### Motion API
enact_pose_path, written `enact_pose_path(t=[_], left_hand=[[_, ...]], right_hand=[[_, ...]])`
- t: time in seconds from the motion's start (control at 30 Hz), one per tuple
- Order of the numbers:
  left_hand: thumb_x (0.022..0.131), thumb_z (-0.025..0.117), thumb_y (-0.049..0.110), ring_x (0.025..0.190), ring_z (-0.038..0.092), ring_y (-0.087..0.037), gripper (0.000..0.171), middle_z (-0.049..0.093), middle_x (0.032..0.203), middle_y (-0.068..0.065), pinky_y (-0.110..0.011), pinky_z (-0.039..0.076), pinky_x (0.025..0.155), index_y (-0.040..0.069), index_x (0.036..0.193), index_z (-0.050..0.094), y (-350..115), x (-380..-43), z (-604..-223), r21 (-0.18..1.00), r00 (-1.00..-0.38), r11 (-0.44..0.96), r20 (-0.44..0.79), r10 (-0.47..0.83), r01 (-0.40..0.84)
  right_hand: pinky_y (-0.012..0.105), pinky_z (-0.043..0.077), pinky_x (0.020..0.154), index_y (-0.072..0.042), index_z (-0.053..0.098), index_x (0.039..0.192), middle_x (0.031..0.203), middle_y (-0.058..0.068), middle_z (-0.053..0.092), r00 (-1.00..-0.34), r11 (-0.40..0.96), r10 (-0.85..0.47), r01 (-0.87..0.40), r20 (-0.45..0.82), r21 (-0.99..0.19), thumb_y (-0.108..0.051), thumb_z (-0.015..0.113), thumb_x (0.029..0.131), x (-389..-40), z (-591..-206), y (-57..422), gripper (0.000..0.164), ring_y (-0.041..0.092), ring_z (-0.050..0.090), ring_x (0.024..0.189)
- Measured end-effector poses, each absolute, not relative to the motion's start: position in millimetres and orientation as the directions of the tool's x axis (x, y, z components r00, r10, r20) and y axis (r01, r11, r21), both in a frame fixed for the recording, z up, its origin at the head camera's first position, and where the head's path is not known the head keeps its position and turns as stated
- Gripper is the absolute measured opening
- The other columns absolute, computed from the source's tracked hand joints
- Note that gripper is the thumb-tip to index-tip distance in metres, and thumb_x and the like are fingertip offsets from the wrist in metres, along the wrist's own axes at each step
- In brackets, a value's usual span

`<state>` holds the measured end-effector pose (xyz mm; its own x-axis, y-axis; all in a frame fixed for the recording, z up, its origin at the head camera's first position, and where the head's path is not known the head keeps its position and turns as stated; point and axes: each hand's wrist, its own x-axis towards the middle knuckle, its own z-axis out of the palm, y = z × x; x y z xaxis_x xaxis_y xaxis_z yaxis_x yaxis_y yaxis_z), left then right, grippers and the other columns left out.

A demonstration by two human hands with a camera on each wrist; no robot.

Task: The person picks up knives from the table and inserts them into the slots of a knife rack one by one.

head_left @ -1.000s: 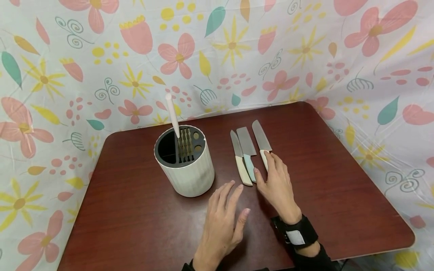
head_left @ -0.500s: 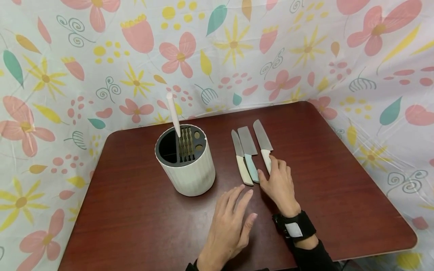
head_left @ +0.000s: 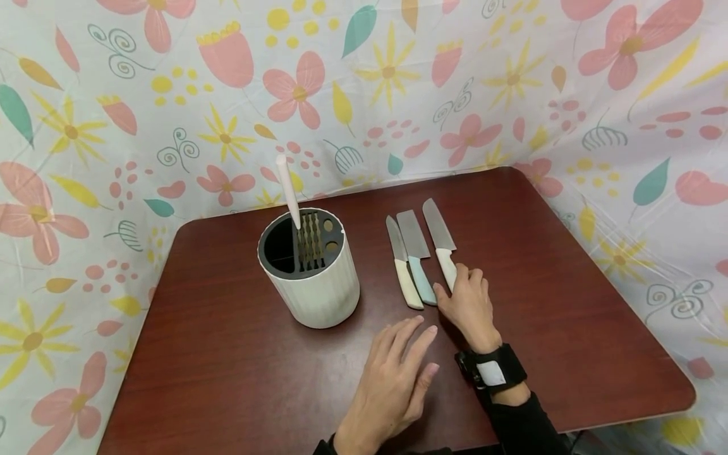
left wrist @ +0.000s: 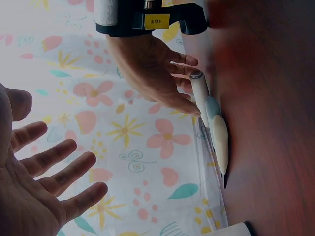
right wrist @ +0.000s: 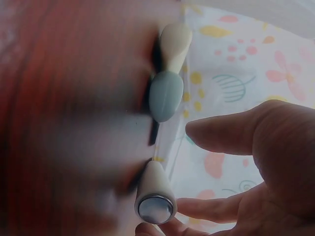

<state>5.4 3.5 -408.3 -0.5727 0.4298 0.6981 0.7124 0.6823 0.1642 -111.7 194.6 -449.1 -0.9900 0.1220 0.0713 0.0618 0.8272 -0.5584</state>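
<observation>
My right hand [head_left: 469, 309] is at the handle end of a white-handled knife [head_left: 439, 229] lying on the table. In the right wrist view its fingers lie along one side of the white handle [right wrist: 153, 184], and the thumb [right wrist: 221, 132] stands apart from it. To the left lie a blue-handled cleaver [head_left: 419, 275] and a cream-handled knife [head_left: 406, 278], side by side, blades pointing away. My left hand [head_left: 387, 382] hovers at the near side with fingers spread, holding nothing; the left wrist view shows its palm and extended fingers.
A ribbed white knife block [head_left: 321, 300] with a black slotted top stands left of the knives. A pale handle [head_left: 288, 189] sticks up from it. The brown table [head_left: 216, 354] meets a flowered cloth [head_left: 227, 95] behind and at the sides.
My right hand has drawn back along the white handle toward its end. My left hand has shifted a little to the right and nearer. The knives lie where they were.
</observation>
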Motion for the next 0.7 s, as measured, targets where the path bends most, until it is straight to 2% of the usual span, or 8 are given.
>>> enact_pose_path(t=[0.23, 0.47, 0.7], left_hand=[[0.109, 0.042, 0.031, 0.126, 0.059, -0.024, 0.042, 0.057, 0.143, -0.009, -0.042, 0.049, 0.103, 0.012, 0.144, 0.053, 5, 8, -410, 0.169, -0.582, 0.672, 0.675, 0.454, 0.721], [0.109, 0.042, 0.033, 0.125, 0.059, -0.021, 0.042, 0.058, 0.141, -0.007, -0.04, 0.049, 0.103, 0.014, 0.145, 0.052, 6, 8, -411, 0.16, -0.598, 0.674, 0.634, 0.49, 0.722], [0.108, 0.042, 0.036, 0.125, 0.059, -0.017, 0.042, 0.06, 0.139, -0.002, -0.039, 0.049, 0.102, 0.017, 0.144, 0.053, 6, 9, -411, 0.132, -0.614, 0.681, 0.577, 0.539, 0.721]], right_hand=[[0.068, 0.048, 0.083, 0.012, 0.037, 0.146, 0.13, 0.041, 0.043, -0.993, 0.837, 0.117, 0.106, -0.015, -0.537, -0.032, 0.061, 0.099, -115, -448, 196, 0.068, 0.059, 0.048, 0.119], [0.068, 0.05, 0.08, 0.017, 0.043, 0.133, 0.122, 0.041, 0.048, -0.989, 0.857, 0.131, 0.149, -0.071, -0.493, -0.033, 0.06, 0.099, -119, -447, 198, 0.063, 0.059, 0.052, 0.114], [0.067, 0.05, 0.085, 0.019, 0.041, 0.135, 0.127, 0.042, 0.047, -0.975, 0.869, 0.137, 0.202, -0.172, -0.452, -0.036, 0.057, 0.1, -127, -444, 200, 0.067, 0.059, 0.051, 0.118]])
